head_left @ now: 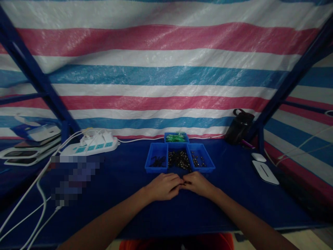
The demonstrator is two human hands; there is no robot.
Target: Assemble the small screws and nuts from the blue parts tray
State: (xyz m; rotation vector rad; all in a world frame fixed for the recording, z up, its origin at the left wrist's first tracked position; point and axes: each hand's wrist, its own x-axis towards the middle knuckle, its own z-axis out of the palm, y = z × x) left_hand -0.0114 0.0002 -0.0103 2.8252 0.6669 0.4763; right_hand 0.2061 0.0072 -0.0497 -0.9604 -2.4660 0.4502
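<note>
My left hand (166, 186) and my right hand (199, 183) meet fingertip to fingertip above the blue table, just in front of several small blue bins. Both are closed, fingers curled together. Something small and dark seems to sit between the fingertips, too hidden to name. The left bin (147, 162) has thin black pieces (158, 161) in it. Between the side bins lies a heap of small black and shiny parts (179, 159). A few small metal parts (199, 161) lie in the right bin (208, 158). Behind them, another bin (177, 142) contains green pieces (176, 138).
A white power strip (90, 148) with cables stands at left, near stacked phone-like devices (28, 152). At right are a black bag-like container (238, 126), a white mouse (258, 157) and a flat white device (265, 172). An orange rim (229, 239) shows below the table edge.
</note>
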